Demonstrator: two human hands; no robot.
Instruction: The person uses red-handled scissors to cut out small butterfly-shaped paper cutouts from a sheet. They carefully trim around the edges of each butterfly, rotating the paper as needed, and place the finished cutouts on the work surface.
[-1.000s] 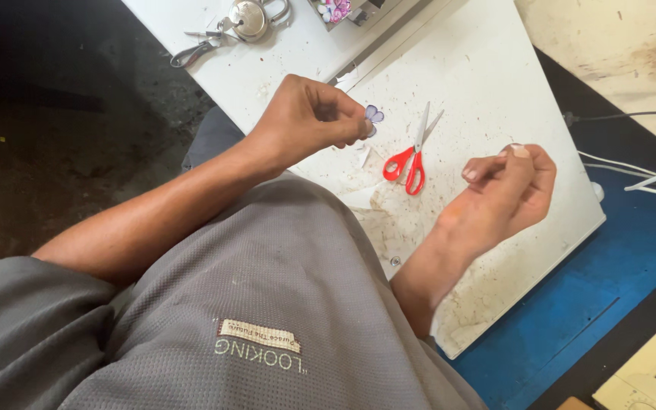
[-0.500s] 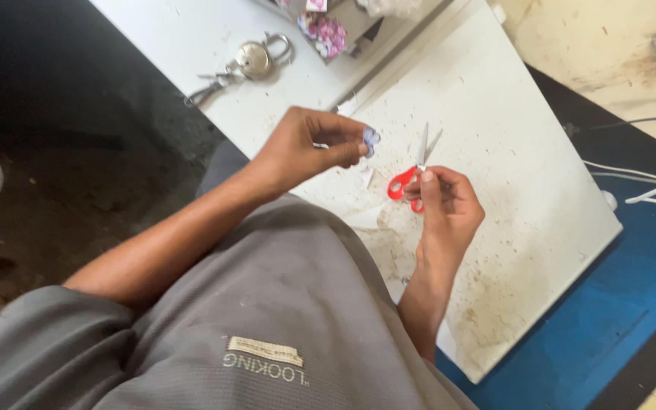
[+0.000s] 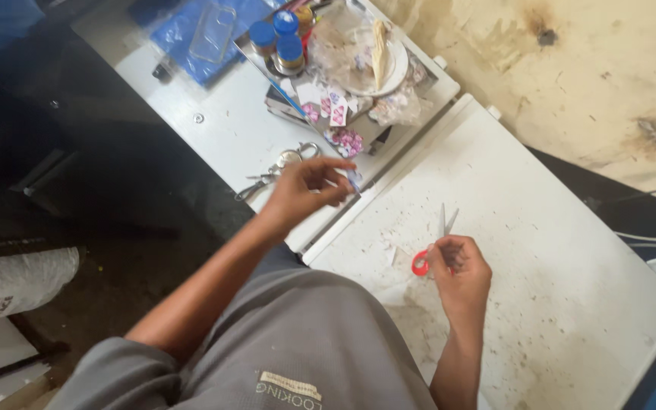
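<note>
Scissors work is in hand, by the look of it: the red-handled scissors (image 3: 424, 262) are gripped at the handle loops by the right hand (image 3: 461, 269), fingers curled round them, low over the white table (image 3: 556, 250) just in front of the body. Whether the loops are lifted clear or resting on the surface cannot be told. The blades are seen slightly parted in a narrow V, and the long axis runs from the red loops near the body up and away, tips pointed toward the far edge of the table and a touch to the right. Over on the other side, a small bluish cut-out (image 3: 353, 180) is pinched between thumb and fingertips of the left hand (image 3: 305, 191), held in the air above the seam where the two white surfaces meet, well apart from the blades. The step is judged to be the taking-up of the tool, with piece and blades not yet brought together; a cut would call for the cut-out to be carried across into the open V and kept flat and steady there. Behind the left hand, a set of metal scissors (image 3: 279, 163) is lying near the table's edge, with heart-printed stickers (image 3: 335, 114), blue-capped bottles (image 3: 279, 38) and a white plate (image 3: 398, 72) crowded on a tray beyond.
</note>
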